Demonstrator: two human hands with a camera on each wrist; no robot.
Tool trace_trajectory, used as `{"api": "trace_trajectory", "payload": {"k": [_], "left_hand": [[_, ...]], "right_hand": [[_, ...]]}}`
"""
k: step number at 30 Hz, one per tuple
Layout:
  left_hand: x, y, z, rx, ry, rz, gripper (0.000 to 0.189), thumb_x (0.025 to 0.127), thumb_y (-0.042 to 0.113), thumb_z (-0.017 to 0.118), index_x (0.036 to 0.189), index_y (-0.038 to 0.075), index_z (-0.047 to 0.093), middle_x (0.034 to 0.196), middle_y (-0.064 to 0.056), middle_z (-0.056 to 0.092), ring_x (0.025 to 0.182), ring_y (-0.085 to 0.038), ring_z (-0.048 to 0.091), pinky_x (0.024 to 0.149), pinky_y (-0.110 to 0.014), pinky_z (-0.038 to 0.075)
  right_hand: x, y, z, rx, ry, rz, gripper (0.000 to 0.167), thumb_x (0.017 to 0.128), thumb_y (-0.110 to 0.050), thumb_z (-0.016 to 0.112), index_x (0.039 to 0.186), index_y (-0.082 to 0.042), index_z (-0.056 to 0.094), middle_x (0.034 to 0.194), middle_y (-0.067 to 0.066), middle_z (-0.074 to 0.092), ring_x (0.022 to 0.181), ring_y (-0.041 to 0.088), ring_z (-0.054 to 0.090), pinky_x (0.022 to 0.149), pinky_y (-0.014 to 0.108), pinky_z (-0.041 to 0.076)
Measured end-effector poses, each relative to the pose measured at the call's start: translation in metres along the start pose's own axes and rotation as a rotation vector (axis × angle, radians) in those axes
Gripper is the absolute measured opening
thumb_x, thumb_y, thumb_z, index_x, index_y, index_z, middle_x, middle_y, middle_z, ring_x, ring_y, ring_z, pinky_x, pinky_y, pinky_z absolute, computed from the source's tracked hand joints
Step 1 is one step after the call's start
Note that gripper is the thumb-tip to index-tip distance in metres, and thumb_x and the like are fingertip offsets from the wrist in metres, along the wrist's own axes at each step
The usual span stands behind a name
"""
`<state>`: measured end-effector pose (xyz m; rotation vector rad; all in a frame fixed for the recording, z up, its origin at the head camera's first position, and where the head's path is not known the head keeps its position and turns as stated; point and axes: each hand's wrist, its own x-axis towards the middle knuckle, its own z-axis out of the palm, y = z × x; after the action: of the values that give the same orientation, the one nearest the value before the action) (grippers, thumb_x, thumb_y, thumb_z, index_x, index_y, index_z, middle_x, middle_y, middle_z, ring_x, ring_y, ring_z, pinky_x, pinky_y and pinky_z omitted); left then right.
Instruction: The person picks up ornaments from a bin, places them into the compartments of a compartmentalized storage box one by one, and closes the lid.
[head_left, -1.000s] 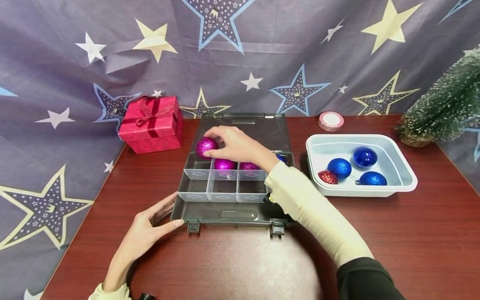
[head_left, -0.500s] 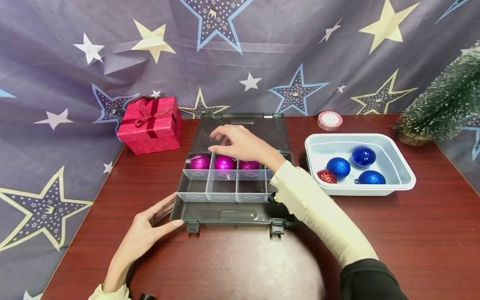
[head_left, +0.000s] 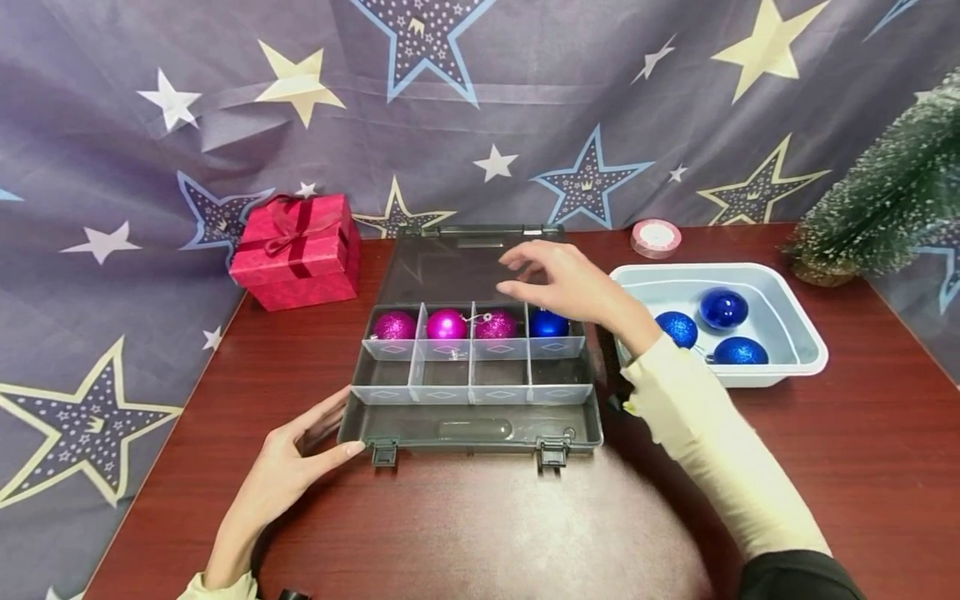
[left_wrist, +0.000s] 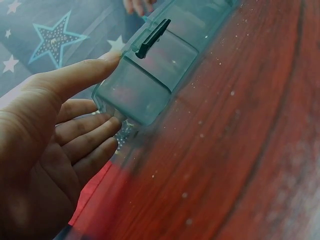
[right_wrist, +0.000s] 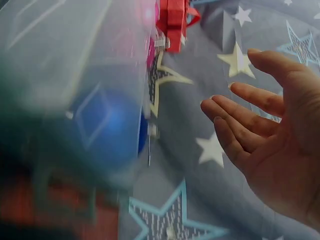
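My left hand [head_left: 288, 454] rests against the near left corner of the clear grey box [head_left: 420, 429], thumb on the front edge and straight, relaxed fingers along the side; I think that light touch is enough to steady the box on the surface [head_left: 480, 533]. My right hand [head_left: 570, 283] holds nothing: it hangs in the air over the lid [head_left: 438, 271], thumb and fingers loosely apart, clear of the balls. The lid is laid back behind the box, which leaves every compartment within reach from above.

In the back row, each ball has a compartment to itself: a glittery pink ball [head_left: 394, 326] at the left end, a smooth pink ball [head_left: 447, 325], another glittery pink ball [head_left: 495, 326], then a blue ball [head_left: 549, 323] at the right end. The dividers probably keep them from rolling into one another.

Beside the box, to the right, a white tray [head_left: 808, 367] holds three blue balls [head_left: 739, 351] in view, its raised walls likely there to stop them rolling away. My right forearm hides its near left corner, so I cannot tell what lies there.
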<state>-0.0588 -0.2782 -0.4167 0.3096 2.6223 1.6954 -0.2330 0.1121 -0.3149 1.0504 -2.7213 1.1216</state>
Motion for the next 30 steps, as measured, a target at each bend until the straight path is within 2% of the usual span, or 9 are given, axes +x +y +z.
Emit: {"api": "trace_trajectory", "payload": {"k": [8, 17, 19, 23, 25, 28, 30], "left_hand": [[-0.002, 0.000, -0.002, 0.008, 0.006, -0.013, 0.068, 0.091, 0.010, 0.082, 0.152, 0.016, 0.054, 0.141, -0.010, 0.062, 0.125, -0.009, 0.062, 0.098, -0.016, 0.049], [-0.002, 0.000, -0.001, 0.008, 0.008, -0.001, 0.069, 0.090, 0.008, 0.082, 0.152, 0.016, 0.054, 0.142, -0.010, 0.062, 0.125, -0.010, 0.062, 0.098, -0.017, 0.049], [-0.001, 0.000, -0.001, 0.007, 0.008, 0.008, 0.069, 0.090, 0.007, 0.082, 0.152, 0.015, 0.054, 0.143, -0.010, 0.061, 0.125, -0.010, 0.062, 0.098, -0.017, 0.049], [-0.001, -0.001, -0.001, 0.003, 0.006, 0.016, 0.069, 0.090, 0.007, 0.082, 0.152, 0.013, 0.053, 0.144, -0.011, 0.060, 0.125, -0.009, 0.062, 0.099, -0.018, 0.049], [-0.001, 0.000, 0.000, 0.001, 0.005, 0.015, 0.069, 0.090, 0.006, 0.082, 0.152, 0.013, 0.053, 0.144, -0.011, 0.060, 0.125, -0.009, 0.062, 0.099, -0.017, 0.049], [-0.001, 0.000, 0.000, -0.002, 0.003, 0.014, 0.069, 0.091, 0.007, 0.082, 0.153, 0.014, 0.053, 0.145, -0.010, 0.060, 0.126, -0.009, 0.062, 0.099, -0.018, 0.049], [-0.001, 0.000, 0.000, -0.003, 0.003, 0.014, 0.069, 0.091, 0.007, 0.082, 0.153, 0.014, 0.053, 0.145, -0.010, 0.060, 0.126, -0.010, 0.062, 0.099, -0.018, 0.049]], "right_hand": [[-0.045, 0.025, -0.029, -0.028, 0.089, 0.050, 0.037, 0.098, -0.023, 0.075, 0.126, -0.001, 0.068, 0.119, 0.015, 0.071, 0.105, 0.027, 0.069, 0.094, 0.047, 0.055], [-0.094, 0.045, -0.059, -0.059, 0.149, 0.186, 0.037, 0.098, -0.020, 0.074, 0.129, -0.002, 0.068, 0.123, 0.015, 0.070, 0.106, 0.032, 0.069, 0.093, 0.053, 0.053], [-0.105, 0.052, -0.064, -0.072, 0.167, 0.206, 0.037, 0.098, -0.020, 0.074, 0.129, -0.001, 0.068, 0.123, 0.017, 0.069, 0.105, 0.034, 0.069, 0.093, 0.045, 0.053], [-0.127, 0.065, -0.075, -0.110, 0.194, 0.250, 0.038, 0.099, -0.022, 0.073, 0.129, 0.000, 0.068, 0.119, 0.020, 0.071, 0.102, 0.035, 0.070, 0.085, 0.021, 0.051], [-0.138, 0.072, -0.080, -0.134, 0.210, 0.281, 0.038, 0.099, -0.025, 0.074, 0.128, -0.001, 0.069, 0.115, 0.020, 0.072, 0.098, 0.026, 0.071, 0.080, 0.012, 0.047], [-0.151, 0.080, -0.089, -0.170, 0.222, 0.348, 0.040, 0.098, -0.029, 0.074, 0.127, -0.002, 0.070, 0.115, 0.019, 0.072, 0.093, 0.005, 0.067, 0.077, 0.007, 0.043], [-0.159, 0.084, -0.094, -0.192, 0.223, 0.395, 0.041, 0.098, -0.032, 0.075, 0.128, -0.004, 0.069, 0.117, 0.020, 0.072, 0.093, 0.004, 0.065, 0.078, 0.010, 0.042]]}}
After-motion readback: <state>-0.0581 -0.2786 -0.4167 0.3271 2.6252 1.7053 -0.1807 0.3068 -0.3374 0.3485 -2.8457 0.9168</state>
